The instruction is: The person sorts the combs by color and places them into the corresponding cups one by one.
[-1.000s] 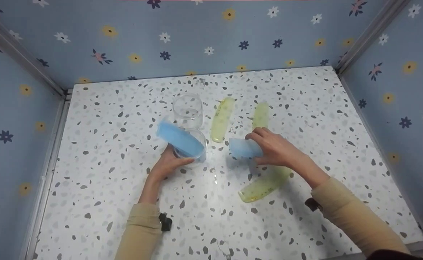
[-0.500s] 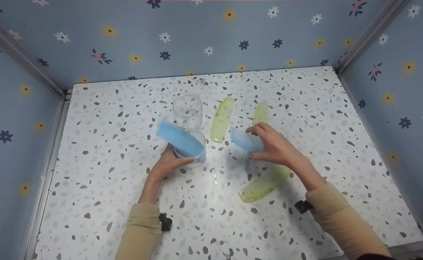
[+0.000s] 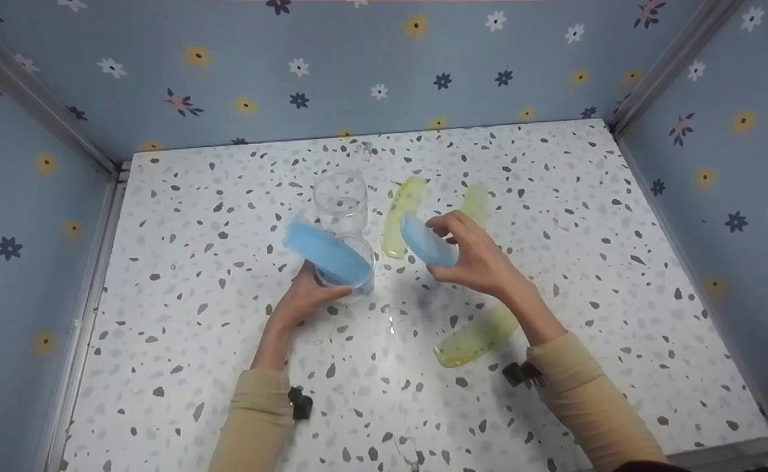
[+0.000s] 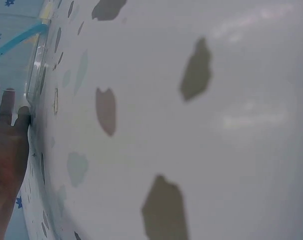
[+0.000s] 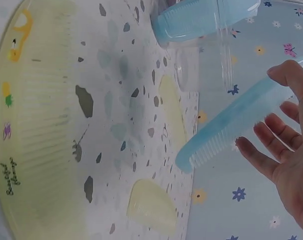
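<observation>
In the head view a blue comb (image 3: 328, 252) leans inside a clear cup (image 3: 363, 248), and my left hand (image 3: 305, 298) curls round that cup's near side. My right hand (image 3: 479, 259) pinches a second blue comb (image 3: 423, 241) between thumb and fingers, raised above the table to the right of the cup. The right wrist view shows this comb (image 5: 231, 117) slanting, its teeth facing the fingers of my hand (image 5: 294, 145). At the edge of the left wrist view, my left hand's fingers (image 4: 6, 107) lie against the clear cup wall.
Another clear cup (image 3: 340, 196) stands just behind the held one. Yellow-green combs lie on the speckled table (image 3: 194, 262): one (image 3: 397, 229) right of the cups, one (image 3: 474, 202) behind my right hand, one (image 3: 472, 341) nearer the front. Flowered walls (image 3: 358, 65) surround the back and sides.
My right hand has moved left and slightly away from the front with its blue comb, which has tilted more steeply. My left hand, the cup and its comb have stayed in place.
</observation>
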Demonstrator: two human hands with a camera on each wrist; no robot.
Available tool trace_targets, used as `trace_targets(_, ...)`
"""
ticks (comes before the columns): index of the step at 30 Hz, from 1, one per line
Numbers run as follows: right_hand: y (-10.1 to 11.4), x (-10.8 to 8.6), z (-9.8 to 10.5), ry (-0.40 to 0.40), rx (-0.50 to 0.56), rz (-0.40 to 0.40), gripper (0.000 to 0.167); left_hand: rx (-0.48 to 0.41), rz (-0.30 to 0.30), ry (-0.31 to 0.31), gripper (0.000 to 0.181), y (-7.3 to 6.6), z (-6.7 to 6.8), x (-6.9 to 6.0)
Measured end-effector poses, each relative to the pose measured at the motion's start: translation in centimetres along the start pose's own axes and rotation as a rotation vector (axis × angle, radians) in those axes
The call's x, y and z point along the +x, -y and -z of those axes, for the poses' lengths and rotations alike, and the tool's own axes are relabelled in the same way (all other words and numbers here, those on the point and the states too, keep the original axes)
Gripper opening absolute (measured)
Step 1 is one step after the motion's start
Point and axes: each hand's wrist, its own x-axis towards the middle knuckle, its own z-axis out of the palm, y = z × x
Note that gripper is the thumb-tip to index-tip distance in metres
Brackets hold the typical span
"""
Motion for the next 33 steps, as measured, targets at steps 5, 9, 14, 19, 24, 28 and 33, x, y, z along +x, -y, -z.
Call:
trace_targets(5,0.7,0.6,-0.6,-0.033,0.052,0.025,0.061,-0.007,0.008,0.0,0.117,0.1,-0.1,0.0)
trace_targets(9,1.2,0.9,-0.8,-0.06,0.091,0.039,0.061,-0.005,0.013,-0.002,0.117,0.1,-0.1,0.1)
trace_targets(14,2.0,1.4,-1.0,-0.096,0.129,0.056,0.062,0.004,0.02,-0.007,0.118,0.1,-0.1,0.1)
trace_targets(19,2.9,1.9,-1.2,-0.136,0.17,0.076,0.062,-0.012,0.017,0.001,0.117,0.0,-0.2,0.2)
trace_targets(24,3.8,2.5,-1.4,-0.165,0.2,0.115,0.064,0.001,0.012,-0.001,0.116,0.1,-0.1,0.3)
trace_targets(28,4.6,3.0,-1.6,-0.178,0.21,0.137,0.065,0.016,0.01,-0.004,0.116,0.3,0.0,0.3)
trace_targets(33,5.8,3.5,-1.8,-0.205,0.221,0.156,0.065,0.031,0.011,-0.01,0.117,0.4,0.0,0.3)
